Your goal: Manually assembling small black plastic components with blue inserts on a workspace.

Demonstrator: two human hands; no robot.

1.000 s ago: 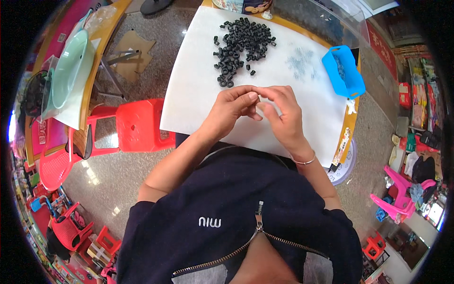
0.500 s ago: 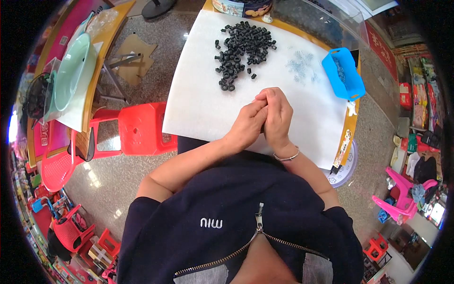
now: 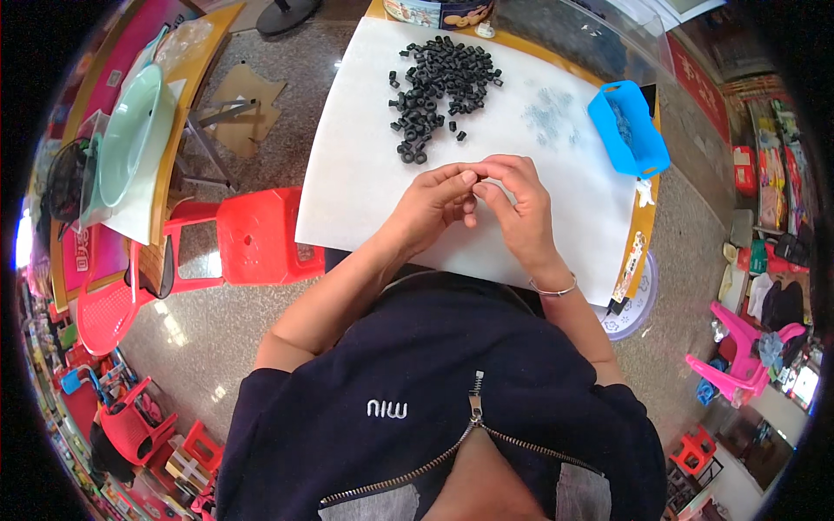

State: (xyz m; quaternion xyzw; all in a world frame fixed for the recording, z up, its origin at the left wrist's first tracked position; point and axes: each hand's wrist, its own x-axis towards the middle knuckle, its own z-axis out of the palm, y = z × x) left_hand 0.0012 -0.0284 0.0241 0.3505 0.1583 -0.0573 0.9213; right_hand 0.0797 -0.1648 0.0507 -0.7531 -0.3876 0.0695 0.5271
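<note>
My left hand (image 3: 427,207) and my right hand (image 3: 526,217) meet at the fingertips above the near part of a white-covered table (image 3: 356,195). Thumbs and forefingers are pinched together; whatever lies between them is too small or hidden to make out. A bracelet circles my right wrist. Just beyond my hands lies a heap of small black ring-shaped pieces (image 3: 447,76), with a few loose ones at its edge. To its right, tiny bluish pieces (image 3: 553,117) are scattered over the white cover. A bright blue basket (image 3: 647,161) holding similar bluish bits stands at the right edge.
At the table's far edge stands a round tin (image 3: 434,14), beside a clear plastic box (image 3: 565,30). A red stool (image 3: 248,239) is close on the left, before a side table with a pale green basin (image 3: 130,139). Below the right corner sits a purple-white basin (image 3: 641,304).
My hands were clasped palm to palm; now the palms have parted and only the fingertips meet. My right wrist has shifted right.
</note>
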